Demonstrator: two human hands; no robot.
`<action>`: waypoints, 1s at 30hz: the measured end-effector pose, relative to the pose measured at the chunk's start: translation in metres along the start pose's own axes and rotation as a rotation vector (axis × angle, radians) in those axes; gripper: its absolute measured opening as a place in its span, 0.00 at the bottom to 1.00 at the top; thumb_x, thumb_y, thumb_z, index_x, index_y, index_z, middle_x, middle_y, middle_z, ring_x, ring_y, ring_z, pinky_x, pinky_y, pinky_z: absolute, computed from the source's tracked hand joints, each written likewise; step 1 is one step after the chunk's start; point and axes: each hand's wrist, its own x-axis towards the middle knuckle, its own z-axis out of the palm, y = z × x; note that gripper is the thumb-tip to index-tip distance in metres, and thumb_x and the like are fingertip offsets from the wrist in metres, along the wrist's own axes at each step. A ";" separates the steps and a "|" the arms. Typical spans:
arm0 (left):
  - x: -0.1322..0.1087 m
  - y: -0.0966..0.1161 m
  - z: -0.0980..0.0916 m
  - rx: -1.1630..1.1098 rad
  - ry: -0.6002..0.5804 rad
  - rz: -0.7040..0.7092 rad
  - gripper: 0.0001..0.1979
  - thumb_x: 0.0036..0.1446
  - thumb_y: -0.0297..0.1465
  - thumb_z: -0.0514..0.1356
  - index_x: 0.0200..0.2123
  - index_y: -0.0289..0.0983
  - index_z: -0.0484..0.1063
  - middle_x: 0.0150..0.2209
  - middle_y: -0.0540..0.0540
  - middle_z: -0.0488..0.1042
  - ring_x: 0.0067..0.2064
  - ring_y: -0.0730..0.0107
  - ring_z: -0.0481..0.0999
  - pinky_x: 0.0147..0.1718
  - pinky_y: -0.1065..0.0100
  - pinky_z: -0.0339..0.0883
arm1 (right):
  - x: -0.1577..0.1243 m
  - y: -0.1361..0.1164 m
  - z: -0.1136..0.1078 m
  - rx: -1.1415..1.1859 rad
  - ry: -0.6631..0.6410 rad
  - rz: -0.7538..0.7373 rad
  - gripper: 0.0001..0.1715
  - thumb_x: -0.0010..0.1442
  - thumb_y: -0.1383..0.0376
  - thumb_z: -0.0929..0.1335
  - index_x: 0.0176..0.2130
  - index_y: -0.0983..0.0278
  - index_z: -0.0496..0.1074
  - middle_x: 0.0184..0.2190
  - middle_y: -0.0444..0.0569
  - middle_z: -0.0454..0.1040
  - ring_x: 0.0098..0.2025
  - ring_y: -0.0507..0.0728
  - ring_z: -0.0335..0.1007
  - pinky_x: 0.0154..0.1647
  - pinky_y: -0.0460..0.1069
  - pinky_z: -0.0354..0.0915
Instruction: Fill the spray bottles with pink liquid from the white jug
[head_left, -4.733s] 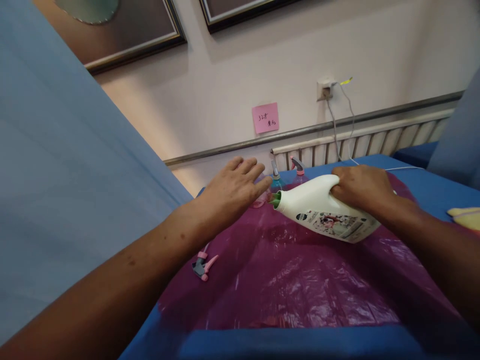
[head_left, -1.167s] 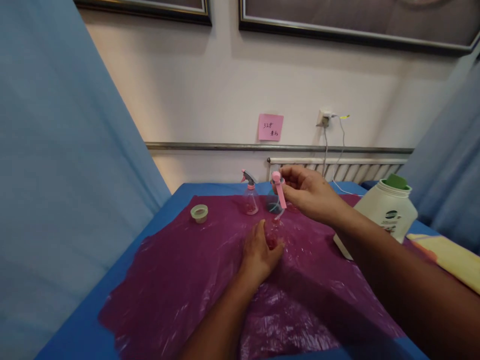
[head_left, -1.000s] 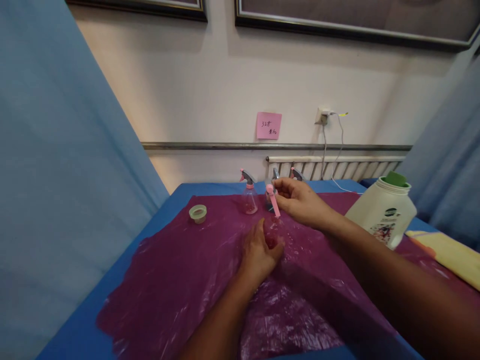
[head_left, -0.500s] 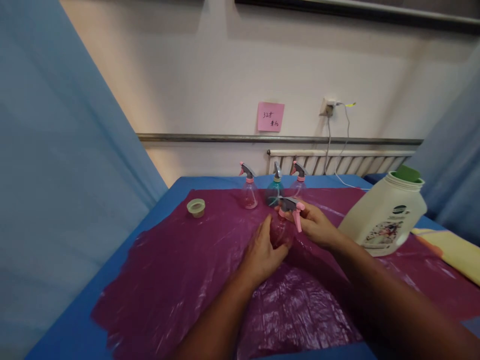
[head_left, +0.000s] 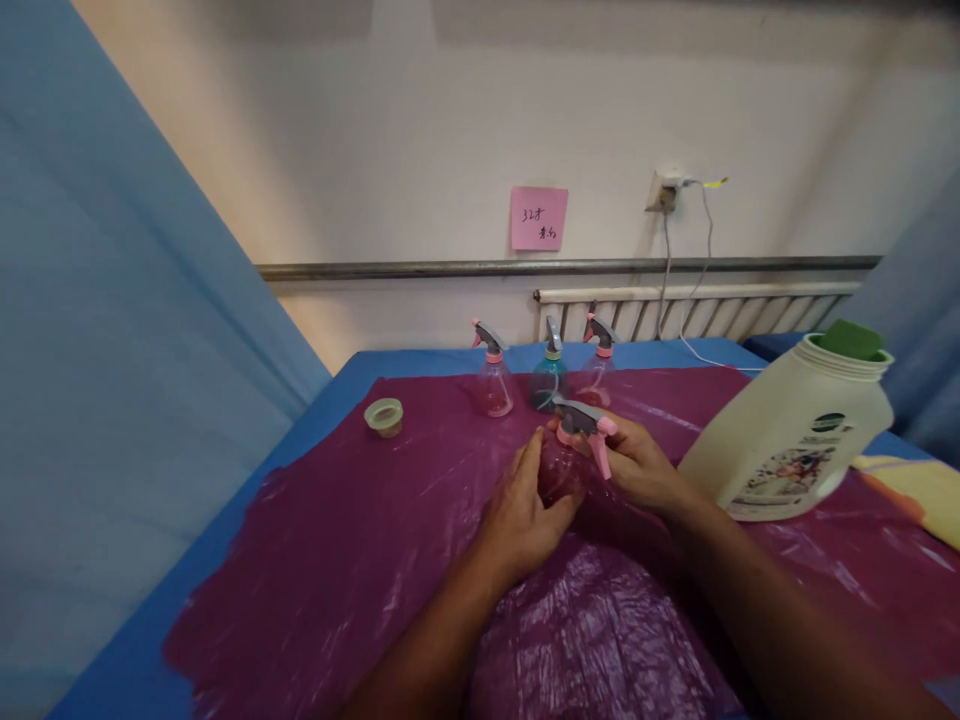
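A small clear spray bottle [head_left: 559,474] stands on the purple plastic sheet [head_left: 360,560] in the middle of the table. My left hand [head_left: 521,515] is wrapped round its body. My right hand [head_left: 637,468] grips the grey and pink trigger head [head_left: 586,425] sitting on the bottle's neck. Three more small spray bottles stand in a row behind: a pinkish one [head_left: 493,376], a teal one [head_left: 550,372] and a clear one [head_left: 597,362].
A big white detergent jug [head_left: 791,435] with a green opening stands at the right. A pale green cap [head_left: 384,416] lies at the left on the sheet. Blue cloth [head_left: 112,330] hangs along the left. A yellow cloth [head_left: 919,485] lies at the far right.
My right hand brought the trigger head down from mid-air onto the bottle that my left hand holds. The jug, held tilted earlier, now stands upright at the right.
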 end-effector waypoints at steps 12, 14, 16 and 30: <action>-0.002 -0.004 -0.001 0.031 -0.021 -0.009 0.48 0.66 0.39 0.74 0.84 0.49 0.58 0.81 0.39 0.68 0.81 0.44 0.69 0.79 0.43 0.66 | 0.000 0.014 0.003 -0.161 0.128 -0.066 0.18 0.67 0.49 0.80 0.51 0.55 0.86 0.46 0.49 0.87 0.47 0.63 0.81 0.50 0.56 0.77; -0.001 -0.002 -0.001 0.061 -0.001 -0.011 0.46 0.64 0.38 0.75 0.81 0.50 0.63 0.78 0.40 0.71 0.79 0.44 0.71 0.78 0.42 0.67 | 0.001 0.019 0.007 -0.153 0.185 -0.073 0.18 0.64 0.49 0.82 0.47 0.56 0.85 0.45 0.49 0.86 0.48 0.63 0.81 0.53 0.57 0.77; 0.000 0.002 -0.002 0.100 0.012 -0.007 0.42 0.61 0.35 0.76 0.77 0.51 0.69 0.75 0.41 0.75 0.76 0.43 0.74 0.76 0.42 0.69 | 0.003 0.022 0.012 -0.115 0.233 -0.076 0.20 0.60 0.49 0.84 0.43 0.57 0.82 0.43 0.48 0.86 0.47 0.62 0.81 0.53 0.56 0.76; -0.002 -0.007 -0.003 0.064 0.018 0.144 0.42 0.64 0.35 0.75 0.78 0.49 0.68 0.79 0.40 0.68 0.83 0.40 0.63 0.82 0.39 0.61 | 0.007 0.022 0.034 -0.013 0.341 -0.071 0.24 0.53 0.53 0.85 0.39 0.58 0.75 0.38 0.47 0.85 0.42 0.61 0.81 0.49 0.56 0.75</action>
